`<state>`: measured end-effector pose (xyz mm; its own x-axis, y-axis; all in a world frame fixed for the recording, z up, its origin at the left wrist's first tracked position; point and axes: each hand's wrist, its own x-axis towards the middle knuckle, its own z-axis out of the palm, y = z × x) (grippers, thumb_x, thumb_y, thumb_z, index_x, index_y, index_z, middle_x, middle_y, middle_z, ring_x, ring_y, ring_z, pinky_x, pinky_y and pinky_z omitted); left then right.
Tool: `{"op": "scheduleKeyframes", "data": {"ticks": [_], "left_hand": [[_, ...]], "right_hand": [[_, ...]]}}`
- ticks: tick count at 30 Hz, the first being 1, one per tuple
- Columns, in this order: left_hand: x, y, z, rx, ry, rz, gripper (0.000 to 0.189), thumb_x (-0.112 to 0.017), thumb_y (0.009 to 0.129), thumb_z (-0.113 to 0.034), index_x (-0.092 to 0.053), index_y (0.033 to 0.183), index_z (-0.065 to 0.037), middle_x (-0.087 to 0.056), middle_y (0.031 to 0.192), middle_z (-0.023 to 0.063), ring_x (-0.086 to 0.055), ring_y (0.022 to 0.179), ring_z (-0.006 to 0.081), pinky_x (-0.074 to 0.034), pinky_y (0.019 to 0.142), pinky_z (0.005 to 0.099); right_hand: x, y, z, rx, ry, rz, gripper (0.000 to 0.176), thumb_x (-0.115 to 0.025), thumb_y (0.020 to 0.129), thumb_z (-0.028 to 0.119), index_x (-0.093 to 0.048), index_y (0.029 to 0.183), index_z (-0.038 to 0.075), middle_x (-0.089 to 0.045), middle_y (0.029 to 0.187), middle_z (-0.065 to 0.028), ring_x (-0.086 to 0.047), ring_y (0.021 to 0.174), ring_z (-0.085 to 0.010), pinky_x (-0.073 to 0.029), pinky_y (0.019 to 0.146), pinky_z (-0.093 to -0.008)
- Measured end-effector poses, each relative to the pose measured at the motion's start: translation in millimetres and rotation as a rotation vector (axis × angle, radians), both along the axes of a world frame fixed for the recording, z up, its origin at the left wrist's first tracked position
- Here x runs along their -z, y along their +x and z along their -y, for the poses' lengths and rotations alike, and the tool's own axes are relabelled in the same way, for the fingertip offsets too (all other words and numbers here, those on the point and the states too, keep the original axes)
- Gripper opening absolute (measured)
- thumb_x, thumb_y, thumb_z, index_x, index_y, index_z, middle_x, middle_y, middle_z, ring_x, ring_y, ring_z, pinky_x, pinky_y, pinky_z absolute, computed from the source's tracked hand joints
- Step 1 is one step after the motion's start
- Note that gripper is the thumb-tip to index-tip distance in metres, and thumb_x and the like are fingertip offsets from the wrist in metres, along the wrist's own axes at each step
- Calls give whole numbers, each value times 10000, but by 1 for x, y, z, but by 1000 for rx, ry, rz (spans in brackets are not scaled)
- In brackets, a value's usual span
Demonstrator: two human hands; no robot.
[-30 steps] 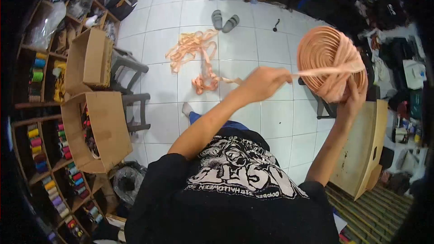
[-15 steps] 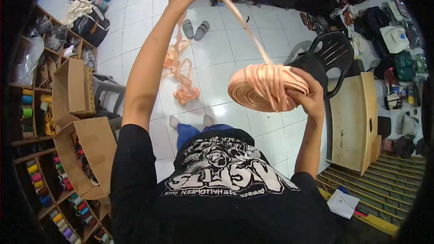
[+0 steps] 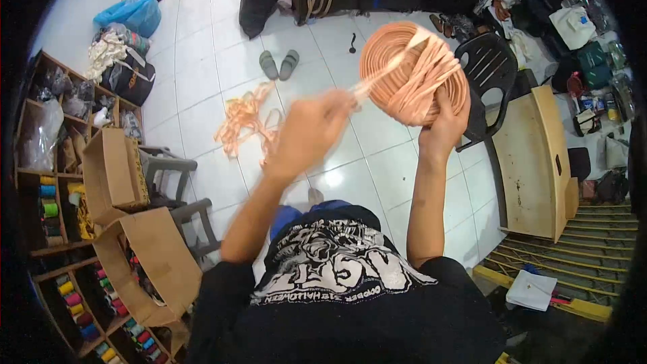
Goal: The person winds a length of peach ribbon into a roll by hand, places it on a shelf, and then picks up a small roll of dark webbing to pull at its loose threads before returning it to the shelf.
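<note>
A thick coiled roll of peach fabric ribbon (image 3: 391,61), with loops wrapped across its middle, is held up in front of me. My right hand (image 3: 446,121) grips its lower right edge, the thumb lying over the wrapped loops. A strand runs from the roll's face to my left hand (image 3: 315,128), which is closed on it just left of the roll and smeared by motion. Beyond that hand, a loose tangle of peach ribbon (image 3: 237,121) lies on the tiled floor.
Grey slippers (image 3: 279,65) sit on the white floor. To the left are cardboard boxes (image 3: 158,249), grey plastic stools (image 3: 176,168) and shelves of thread spools (image 3: 71,296). A black plastic chair (image 3: 492,61) and a wooden panel (image 3: 529,162) stand to the right.
My left hand has come down from far out toward the roll, and the strand between is much shorter. My right hand has raised the roll and tilted its coiled face toward me.
</note>
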<state>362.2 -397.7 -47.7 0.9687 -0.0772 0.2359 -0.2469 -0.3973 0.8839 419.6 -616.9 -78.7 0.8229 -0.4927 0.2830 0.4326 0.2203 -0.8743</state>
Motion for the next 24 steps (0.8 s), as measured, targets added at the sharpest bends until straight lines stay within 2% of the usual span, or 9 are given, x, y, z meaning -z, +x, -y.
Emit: {"op": "scheduleKeyframes", "data": {"ticks": [2,5,9,11,13,14,18,20,24], "left_hand": [[29,-14,25,185,-130,34,178,-529,933,-156,-657,1006,-56,-482,580,6,-410,491,70,-364,474,257],[67,-10,31,380,-487,-350,171,-507,937,-102,-637,1027,-39,-501,602,8,-454,521,89,-405,510,260],[90,17,14,438,-287,-146,264,-562,875,-106,-620,1124,-39,-590,679,41,-558,620,161,-494,626,306],[113,49,0,354,-79,366,273,-573,863,-120,-623,1127,-71,-630,727,83,-602,652,198,-503,656,338],[113,75,-19,307,293,429,248,-600,849,-167,-637,1085,-100,-659,794,121,-637,707,249,-507,680,375],[100,79,-28,309,540,229,224,-620,841,-206,-651,1042,-112,-667,836,137,-649,746,282,-507,690,396],[41,78,-50,279,734,350,236,-637,847,-300,-655,897,-70,-652,783,123,-626,722,306,-485,625,396],[33,73,-47,160,824,261,253,-650,833,-324,-664,874,-75,-653,736,108,-627,689,311,-484,602,404],[32,36,-8,44,179,196,268,-615,884,-316,-674,919,-57,-593,591,95,-588,515,224,-451,509,335]], "right_hand": [[-19,5,-10,-50,196,35,430,-558,888,10,-424,1294,-36,-534,1224,-158,-570,1094,-237,-504,908,-349],[-29,8,-9,-275,368,16,425,-508,918,26,-401,1327,-19,-505,1286,-164,-533,1171,-254,-481,969,-369],[-27,-6,-7,-640,396,-76,482,-488,923,55,-355,1383,-1,-467,1352,-176,-512,1211,-263,-453,1011,-376],[-27,-11,-4,-837,292,-89,537,-538,875,50,-367,1378,-19,-491,1334,-179,-535,1186,-249,-452,998,-360],[-28,-11,10,-925,58,-202,556,-583,819,27,-404,1340,-53,-546,1261,-178,-579,1115,-229,-480,947,-342],[-27,-13,19,-964,-61,-265,566,-605,791,15,-422,1321,-69,-573,1224,-178,-601,1080,-218,-494,921,-332],[-25,-15,25,-775,-803,-333,498,-647,763,43,-556,1250,-15,-625,1172,-149,-616,1038,-195,-483,887,-299],[-7,-15,27,-601,-771,-324,463,-638,775,36,-582,1234,11,-631,1167,-145,-616,1025,-193,-475,884,-298],[8,-9,-3,-143,-663,-129,417,-623,828,44,-564,1238,-9,-621,1172,-147,-605,1044,-203,-467,903,-298]]}}
